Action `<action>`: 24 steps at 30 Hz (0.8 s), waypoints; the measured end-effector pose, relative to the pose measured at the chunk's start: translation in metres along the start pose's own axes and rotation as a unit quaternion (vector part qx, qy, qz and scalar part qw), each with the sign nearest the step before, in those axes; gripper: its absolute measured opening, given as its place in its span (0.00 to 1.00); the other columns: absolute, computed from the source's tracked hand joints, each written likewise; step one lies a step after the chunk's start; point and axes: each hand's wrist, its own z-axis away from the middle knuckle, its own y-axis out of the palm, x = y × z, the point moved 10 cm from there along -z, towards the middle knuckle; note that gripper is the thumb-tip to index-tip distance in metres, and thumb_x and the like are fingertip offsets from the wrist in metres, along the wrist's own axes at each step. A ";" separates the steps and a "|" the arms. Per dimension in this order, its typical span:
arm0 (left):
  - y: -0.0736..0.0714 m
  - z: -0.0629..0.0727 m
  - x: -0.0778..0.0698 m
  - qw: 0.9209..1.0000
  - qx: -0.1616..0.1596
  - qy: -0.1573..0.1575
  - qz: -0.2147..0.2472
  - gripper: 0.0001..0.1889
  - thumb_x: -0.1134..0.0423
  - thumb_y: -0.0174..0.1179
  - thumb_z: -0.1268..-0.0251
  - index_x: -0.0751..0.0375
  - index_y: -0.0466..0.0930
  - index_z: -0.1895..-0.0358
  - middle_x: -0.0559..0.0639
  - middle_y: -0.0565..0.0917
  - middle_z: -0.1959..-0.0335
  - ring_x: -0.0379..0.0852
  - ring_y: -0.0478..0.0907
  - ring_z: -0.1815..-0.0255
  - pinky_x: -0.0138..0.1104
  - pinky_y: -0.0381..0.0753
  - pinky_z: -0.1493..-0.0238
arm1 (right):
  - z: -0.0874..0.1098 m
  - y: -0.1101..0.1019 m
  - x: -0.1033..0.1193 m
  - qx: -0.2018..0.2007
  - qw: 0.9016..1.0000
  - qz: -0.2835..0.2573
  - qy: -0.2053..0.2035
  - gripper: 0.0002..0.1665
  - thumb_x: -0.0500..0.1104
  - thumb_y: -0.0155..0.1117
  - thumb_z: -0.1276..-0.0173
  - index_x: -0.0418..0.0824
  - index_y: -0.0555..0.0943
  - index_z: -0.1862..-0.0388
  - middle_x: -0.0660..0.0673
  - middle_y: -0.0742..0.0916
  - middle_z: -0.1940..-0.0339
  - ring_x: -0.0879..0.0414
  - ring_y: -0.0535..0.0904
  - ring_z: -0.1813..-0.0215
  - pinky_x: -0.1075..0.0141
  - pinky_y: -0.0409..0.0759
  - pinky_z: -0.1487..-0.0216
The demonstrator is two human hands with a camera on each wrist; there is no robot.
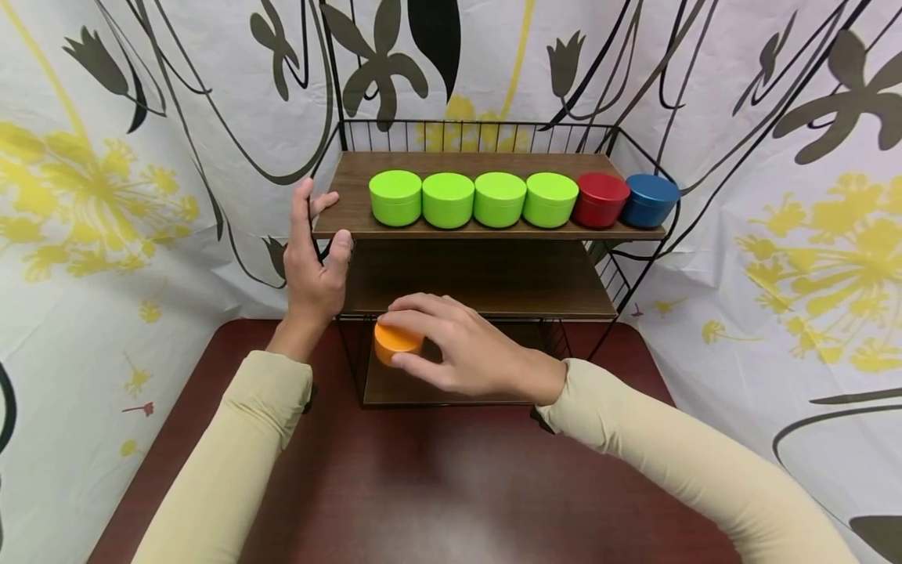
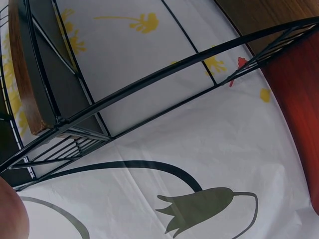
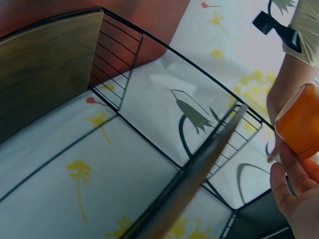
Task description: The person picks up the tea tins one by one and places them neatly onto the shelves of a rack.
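Observation:
My right hand [image 1: 465, 348] grips an orange round lidded container [image 1: 396, 343] by its side, in front of the shelf rack. In the right wrist view the same orange container [image 3: 301, 122] shows above the fingers [image 3: 294, 174]. At the rack's left end, my left hand [image 1: 315, 266] is raised beside the top shelf [image 1: 472, 164], fingers extended and holding nothing; whether it touches the wire frame I cannot tell. Along the top shelf stand several lime green containers [image 1: 447, 201] in a row, then a red container [image 1: 601, 200] and a blue container [image 1: 649, 201] at the right end.
Below the top is a brown middle shelf [image 1: 465, 274] and a lower shelf [image 1: 444, 388], partly behind my right hand. Black wire side frames [image 2: 149, 82] bound the rack. It stands on a dark red table [image 1: 451, 486], with a flower-patterned cloth [image 1: 232, 94] behind.

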 end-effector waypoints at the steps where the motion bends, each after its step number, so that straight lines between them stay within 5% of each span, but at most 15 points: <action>1: 0.000 0.000 0.000 1.000 0.000 0.000 0.000 0.39 0.42 0.49 0.31 0.69 0.59 0.27 0.58 0.80 0.41 0.50 0.74 0.36 0.42 0.69 0.38 | -0.002 -0.003 0.001 -0.003 1.000 -0.002 -0.003 0.27 0.49 0.66 0.32 0.40 0.79 0.37 0.44 0.80 0.40 0.55 0.75 0.41 0.61 0.72 0.39; 10: 0.000 -0.001 -0.006 1.000 -0.002 -0.003 0.000 0.40 0.41 0.47 0.28 0.73 0.59 0.28 0.64 0.79 0.42 0.55 0.77 0.41 0.39 0.71 0.44 | -0.022 -0.033 0.019 -0.051 0.998 0.002 -0.046 0.27 0.45 0.71 0.35 0.37 0.80 0.39 0.41 0.81 0.41 0.52 0.77 0.40 0.62 0.73 0.39; 18: -0.001 0.001 -0.001 1.000 -0.002 -0.008 -0.001 0.41 0.38 0.47 0.29 0.68 0.59 0.26 0.58 0.80 0.40 0.53 0.79 0.45 0.38 0.72 0.49 | -0.042 -0.050 0.030 -0.061 0.996 0.018 -0.059 0.26 0.45 0.71 0.35 0.35 0.80 0.41 0.39 0.82 0.42 0.51 0.77 0.41 0.63 0.72 0.38; 24: -0.003 -0.003 -0.018 1.000 -0.012 0.009 0.009 0.39 0.42 0.48 0.26 0.75 0.60 0.29 0.64 0.81 0.43 0.54 0.75 0.37 0.40 0.69 0.39 | -0.062 -0.064 0.035 -0.072 0.995 0.034 -0.067 0.27 0.47 0.70 0.34 0.35 0.81 0.41 0.39 0.82 0.42 0.51 0.78 0.42 0.61 0.71 0.38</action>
